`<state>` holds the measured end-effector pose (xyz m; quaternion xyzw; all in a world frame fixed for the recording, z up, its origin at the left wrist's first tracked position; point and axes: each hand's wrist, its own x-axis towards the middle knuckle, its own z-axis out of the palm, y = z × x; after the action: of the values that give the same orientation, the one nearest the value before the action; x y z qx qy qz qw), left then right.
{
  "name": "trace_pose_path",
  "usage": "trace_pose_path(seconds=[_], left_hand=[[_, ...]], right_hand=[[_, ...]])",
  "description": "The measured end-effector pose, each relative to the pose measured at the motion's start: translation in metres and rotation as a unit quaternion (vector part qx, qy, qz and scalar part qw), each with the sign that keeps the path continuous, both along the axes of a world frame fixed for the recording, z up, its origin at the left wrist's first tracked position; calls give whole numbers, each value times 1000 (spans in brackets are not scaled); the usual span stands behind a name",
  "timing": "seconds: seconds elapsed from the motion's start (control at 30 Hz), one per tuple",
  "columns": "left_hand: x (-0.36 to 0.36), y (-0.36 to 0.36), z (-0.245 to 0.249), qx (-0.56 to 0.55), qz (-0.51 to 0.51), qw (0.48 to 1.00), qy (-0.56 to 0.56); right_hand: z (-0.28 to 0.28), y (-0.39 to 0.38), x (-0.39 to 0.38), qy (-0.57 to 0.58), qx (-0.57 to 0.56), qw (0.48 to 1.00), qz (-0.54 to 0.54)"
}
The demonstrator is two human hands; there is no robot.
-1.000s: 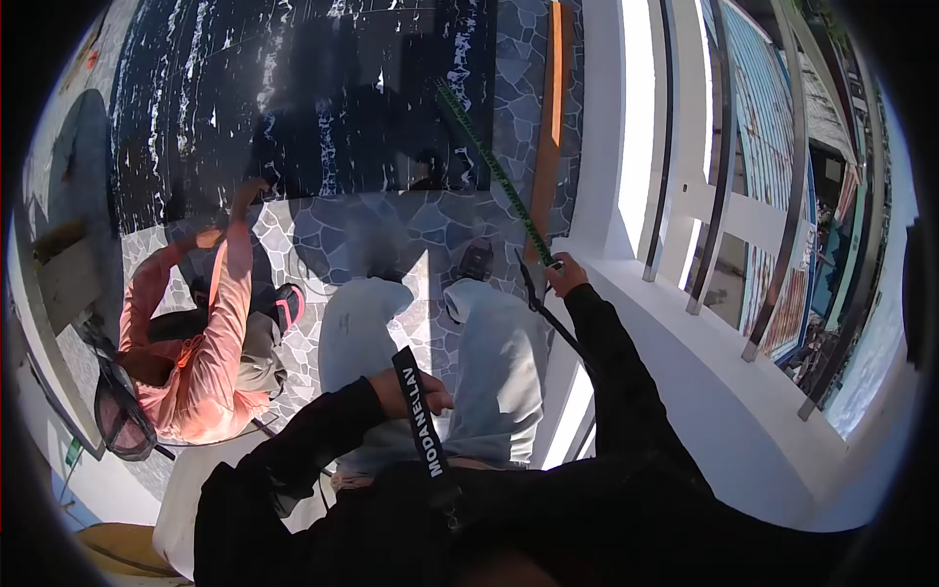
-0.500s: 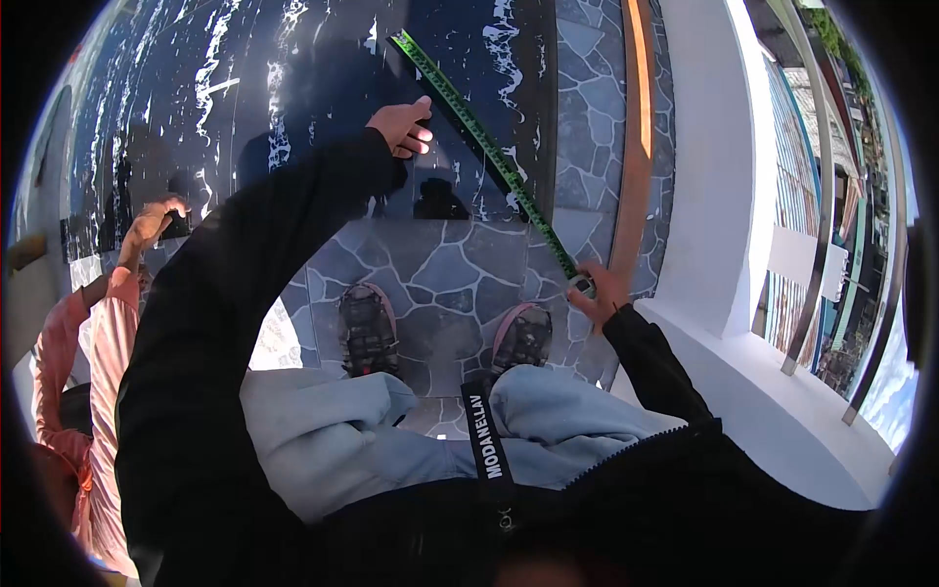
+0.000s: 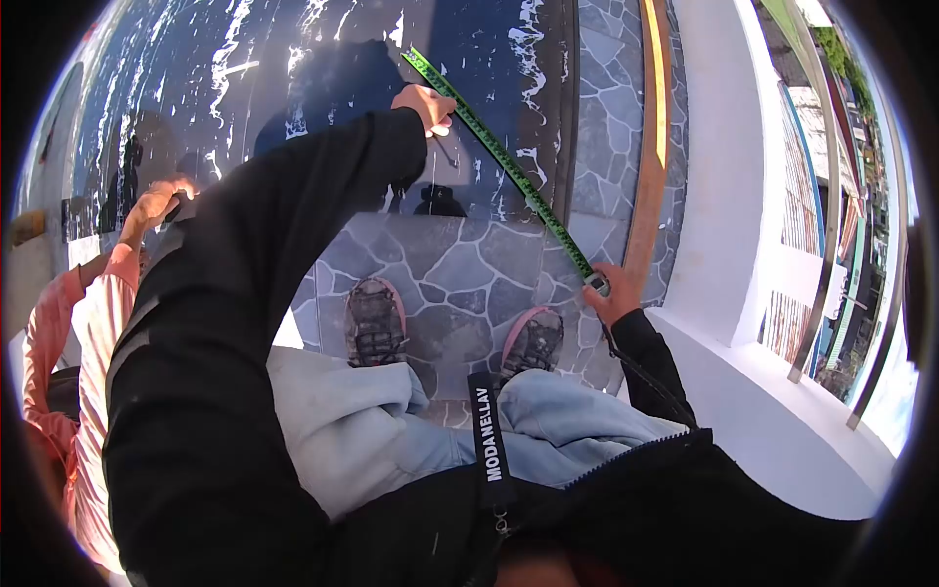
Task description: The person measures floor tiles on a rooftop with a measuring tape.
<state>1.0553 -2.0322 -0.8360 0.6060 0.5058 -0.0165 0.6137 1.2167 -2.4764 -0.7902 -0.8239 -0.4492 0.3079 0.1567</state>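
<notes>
As I look down through the head camera from afar, I find the green tape (image 3: 504, 163) running out on a slant from its case (image 3: 599, 283), the free end between 11 and 12 o'clock and the case at 3 o'clock. I have the right hand (image 3: 618, 293) wrapped around that case, fingers clamped on it above the stone-patterned floor (image 3: 450, 269). I see the left hand (image 3: 423, 101) just short of 12 o'clock, its fingertips at the edge of the tape, near the free end; whether they pinch it, I cannot tell from my feed. Under that hand spreads a black sheet (image 3: 274, 59) with white streaks, reaching from about 10 o'clock round to 1. I can make out a long brown board (image 3: 649, 196) between 1 and 2 o'clock, near a white wall (image 3: 719, 176) at 2, with railing bars (image 3: 814, 328) farther out at 3. Between 9 and 10 o'clock I pick up a co-worker's hand (image 3: 155, 203) by the sheet's near edge, with a pink sleeve (image 3: 96, 342) below it. Two dark shoes (image 3: 376, 318) show near 8 and 4 o'clock, and a lettered lanyard (image 3: 487, 430) hangs at 6 over pale blue trousers (image 3: 337, 411).
</notes>
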Motion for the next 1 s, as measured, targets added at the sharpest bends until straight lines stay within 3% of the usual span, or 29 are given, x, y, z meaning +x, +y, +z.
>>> trace_pose_path(seconds=[0.5, 0.53, 0.57, 0.67, 0.77, 1.0], left_hand=[[5, -6, 6, 44, 5, 998, -32], [2, 15, -27, 43, -127, 988, -83], [3, 22, -37, 98, -173, 978, -60], [6, 20, -30, 181, -214, 959, 36], [6, 1, 3, 28, -41, 999, 4], [8, 2, 2, 19, -40, 999, 23]], right_hand=[[-4, 5, 9, -10, 8, 1000, -23], [1, 3, 5, -14, -11, 999, -29], [1, 6, 7, -20, -23, 999, -31], [-6, 2, 7, -25, -17, 999, -37], [1, 5, 3, -104, 4, 994, -17], [-6, 3, 8, -85, 31, 995, -42]])
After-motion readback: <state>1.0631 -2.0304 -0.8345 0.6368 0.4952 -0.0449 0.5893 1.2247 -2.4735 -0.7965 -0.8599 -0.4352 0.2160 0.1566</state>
